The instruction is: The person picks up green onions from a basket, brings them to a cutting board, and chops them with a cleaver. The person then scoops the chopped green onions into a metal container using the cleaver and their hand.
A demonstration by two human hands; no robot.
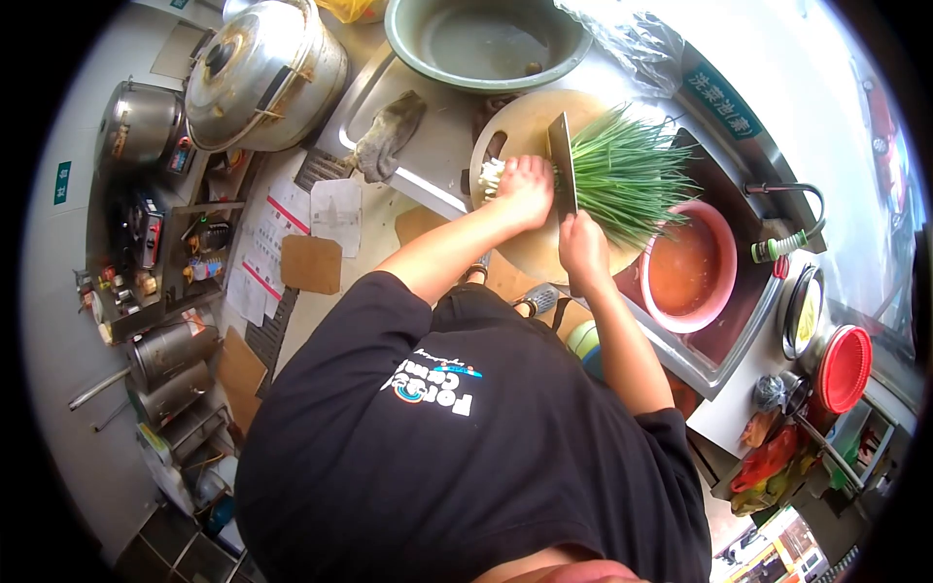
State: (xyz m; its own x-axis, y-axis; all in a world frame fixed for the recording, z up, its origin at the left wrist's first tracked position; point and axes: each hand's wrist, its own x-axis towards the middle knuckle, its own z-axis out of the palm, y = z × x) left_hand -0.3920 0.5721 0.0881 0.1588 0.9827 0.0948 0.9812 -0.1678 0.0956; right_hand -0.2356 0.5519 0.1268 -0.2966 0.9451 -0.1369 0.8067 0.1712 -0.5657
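A large bunch of long green chives lies across a round wooden cutting board. My left hand is closed over the white root end of the bunch, pressing it on the board. In my right hand is the handle of a cleaver. Its blade stands upright across the chives, just right of my left fingers. The cleaver's lower edge is hidden among the stalks. Green tips hang past the board's right side toward a pink basin.
The pink basin of reddish-brown water sits in the sink. Behind the board stands a grey-green basin. A dark wet cloth lies on the metal counter, near a big lidded pot. A faucet bends over the right side.
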